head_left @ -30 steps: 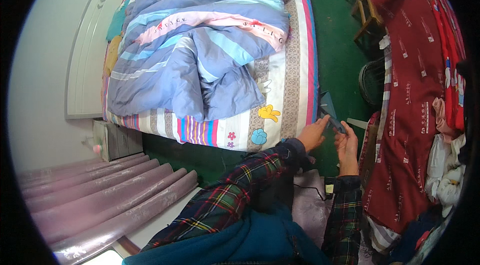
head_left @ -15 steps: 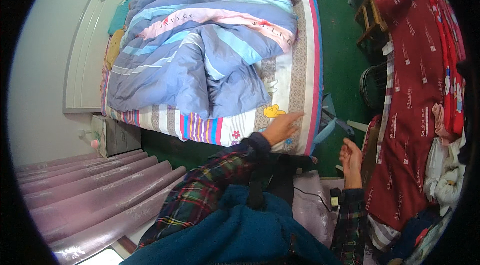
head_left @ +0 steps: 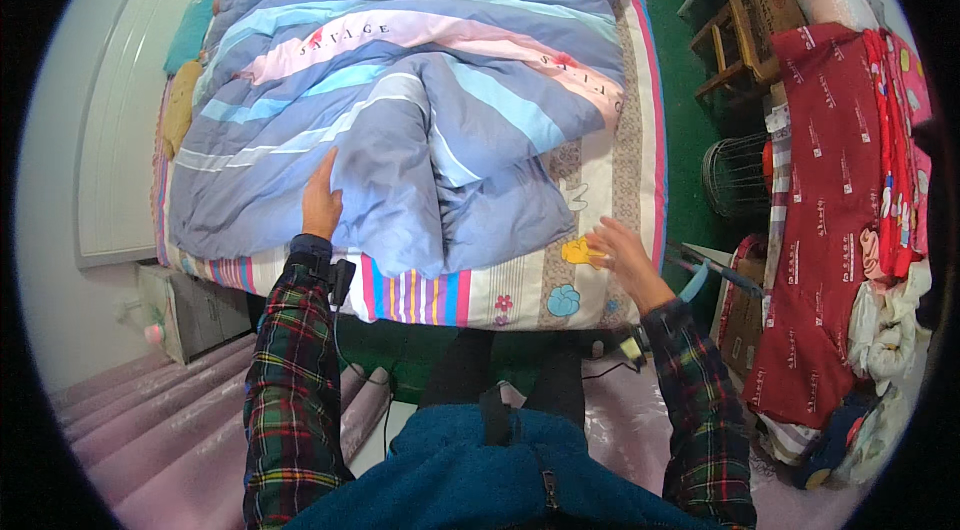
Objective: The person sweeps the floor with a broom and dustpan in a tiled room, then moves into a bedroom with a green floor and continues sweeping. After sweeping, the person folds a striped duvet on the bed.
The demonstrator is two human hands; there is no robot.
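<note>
A blue-grey quilt (head_left: 400, 170) with pink and light blue bands lies rumpled across the bed, one part folded over near the front edge. My left hand (head_left: 322, 198) is stretched out at the quilt's near left part, fingers extended and holding nothing. I cannot tell whether it touches the cloth. To the right, my right hand (head_left: 628, 258) hovers by the bed's near right corner with its fingers apart, above the striped and patterned bed sheet (head_left: 505, 305). Nothing is in it. A yellow printed figure on the sheet shows beside its fingertips.
A white headboard (head_left: 125, 120) and a small bedside cabinet (head_left: 195, 315) stand left. At right are a surface under dark red cloth (head_left: 820, 230), a wire basket (head_left: 735, 175), a wooden stool (head_left: 725, 50) and a long blue-and-dark item (head_left: 720, 275). Pinkish curtain fabric (head_left: 150, 440) hangs nearby.
My left hand has swung from the bed's near right corner leftward to the quilt. My right hand has risen from beside the bed to over its corner. The view has shifted.
</note>
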